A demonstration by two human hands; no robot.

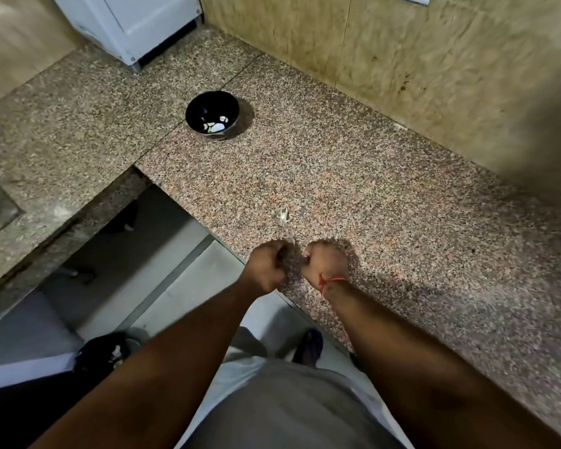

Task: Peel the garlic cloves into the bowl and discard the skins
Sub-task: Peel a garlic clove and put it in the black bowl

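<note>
— Where are your hands right now?

— Both are out in front of me at the near edge of the speckled granite tabletop (353, 189). My left hand (268, 265) is curled into a loose fist and pinches a thin pale sliver of garlic skin (292, 241) that sticks up from its fingertips. My right hand (326, 262) is just beside it, the two nearly touching, its fingers folded in tight. A red thread (332, 281) is tied round that wrist.

— Is the right hand holding a clove?

— I cannot tell. The fingers are closed over whatever is inside, and nothing of it shows from above.

— And the bowl?

— The black bowl (212, 115) stands well beyond my hands, farther back on the tabletop and off toward my left. A few white peeled garlic cloves (217, 126) lie in its bottom.

— Any skins lying about?

— One small whitish scrap of skin (284, 217) lies on the tabletop just past my hands, between them and the bowl but much nearer to me, apart from my fingers.

— What else is around?

— A white appliance (133, 24) stands at the far corner, beyond the bowl. A tan tiled wall (402, 59) runs along behind the tabletop on my right. Below my left forearm there is grey floor (182, 286).
</note>
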